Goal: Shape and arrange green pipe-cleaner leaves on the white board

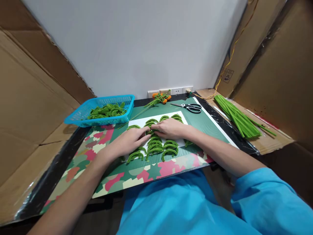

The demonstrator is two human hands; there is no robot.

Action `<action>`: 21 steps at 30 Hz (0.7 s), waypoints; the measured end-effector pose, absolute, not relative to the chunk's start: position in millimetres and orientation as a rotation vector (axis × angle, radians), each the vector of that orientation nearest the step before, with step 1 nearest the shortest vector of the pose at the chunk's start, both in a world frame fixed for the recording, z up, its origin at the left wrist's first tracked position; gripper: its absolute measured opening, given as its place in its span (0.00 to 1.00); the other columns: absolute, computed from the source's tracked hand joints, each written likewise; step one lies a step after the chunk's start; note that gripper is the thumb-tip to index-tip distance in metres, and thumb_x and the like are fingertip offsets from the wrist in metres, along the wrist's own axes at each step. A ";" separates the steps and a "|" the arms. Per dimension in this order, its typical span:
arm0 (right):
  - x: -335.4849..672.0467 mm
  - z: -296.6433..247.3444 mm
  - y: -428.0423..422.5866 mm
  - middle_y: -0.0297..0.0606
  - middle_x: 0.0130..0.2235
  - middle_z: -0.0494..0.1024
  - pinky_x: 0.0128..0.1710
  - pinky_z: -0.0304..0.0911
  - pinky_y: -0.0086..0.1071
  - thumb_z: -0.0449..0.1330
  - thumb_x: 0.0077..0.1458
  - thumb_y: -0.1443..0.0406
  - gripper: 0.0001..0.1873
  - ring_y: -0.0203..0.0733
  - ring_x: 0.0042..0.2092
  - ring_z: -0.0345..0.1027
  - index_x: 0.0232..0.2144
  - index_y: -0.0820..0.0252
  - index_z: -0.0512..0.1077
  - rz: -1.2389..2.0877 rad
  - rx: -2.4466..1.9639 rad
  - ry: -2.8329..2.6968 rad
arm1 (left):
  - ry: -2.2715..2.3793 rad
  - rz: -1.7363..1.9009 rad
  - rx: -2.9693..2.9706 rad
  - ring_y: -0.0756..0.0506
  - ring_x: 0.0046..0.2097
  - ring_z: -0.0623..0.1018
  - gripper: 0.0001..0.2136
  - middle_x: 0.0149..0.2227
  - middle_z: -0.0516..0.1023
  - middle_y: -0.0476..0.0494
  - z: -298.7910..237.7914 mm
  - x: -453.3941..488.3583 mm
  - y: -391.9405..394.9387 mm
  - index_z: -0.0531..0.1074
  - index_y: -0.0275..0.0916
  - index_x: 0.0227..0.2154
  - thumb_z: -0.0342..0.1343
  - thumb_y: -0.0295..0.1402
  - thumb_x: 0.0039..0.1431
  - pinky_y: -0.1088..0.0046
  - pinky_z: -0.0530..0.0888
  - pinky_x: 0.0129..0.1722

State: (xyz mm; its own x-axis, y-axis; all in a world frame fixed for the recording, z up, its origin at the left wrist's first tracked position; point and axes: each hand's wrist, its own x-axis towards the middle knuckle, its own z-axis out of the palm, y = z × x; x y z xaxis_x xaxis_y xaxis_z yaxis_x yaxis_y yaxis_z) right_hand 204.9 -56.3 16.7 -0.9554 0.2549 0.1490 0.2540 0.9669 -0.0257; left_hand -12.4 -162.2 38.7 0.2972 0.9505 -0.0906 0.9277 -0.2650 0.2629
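Observation:
Several green pipe-cleaner arches (155, 146) lie in rows on a white sheet (141, 121) in the middle of the green cutting mat (207, 122). My left hand (130, 141) and my right hand (170, 128) meet over the sheet's middle. Their fingertips pinch together on one green bent piece (152, 132) between them. Both hands rest low on the sheet, fingers curled inward.
A blue basket (83, 114) of green bent pieces stands at the back left. Scissors (192, 107) and an orange-headed pipe-cleaner flower (160, 97) lie at the back. A bundle of straight green pipe cleaners (236, 117) lies on cardboard at the right. Cardboard walls stand on both sides.

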 end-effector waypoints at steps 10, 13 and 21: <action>201.0 21.4 -58.2 0.41 0.45 0.83 0.34 0.49 0.35 0.48 0.76 0.62 0.14 0.43 0.40 0.74 0.55 0.57 0.70 0.005 -0.413 -2.990 | 1.725 0.222 2.319 0.42 0.33 0.77 0.17 0.32 0.79 0.45 37.1 -17.7 -163.1 0.75 0.45 0.49 0.46 0.48 0.73 0.71 0.63 0.32; 199.9 21.8 -59.0 0.42 0.46 0.83 0.35 0.50 0.35 0.49 0.76 0.61 0.14 0.43 0.41 0.75 0.55 0.57 0.70 0.022 -0.429 -2.990 | 1.697 0.276 2.309 0.43 0.31 0.76 0.18 0.31 0.78 0.45 37.0 -19.1 -164.0 0.76 0.44 0.47 0.47 0.49 0.73 0.70 0.63 0.31; 199.4 21.1 -60.5 0.42 0.44 0.83 0.34 0.49 0.34 0.49 0.76 0.59 0.14 0.43 0.40 0.75 0.54 0.58 0.70 0.023 -0.405 -2.982 | 1.705 0.254 2.302 0.43 0.31 0.75 0.18 0.31 0.77 0.45 37.1 -19.4 -167.4 0.75 0.43 0.45 0.46 0.48 0.74 0.70 0.62 0.31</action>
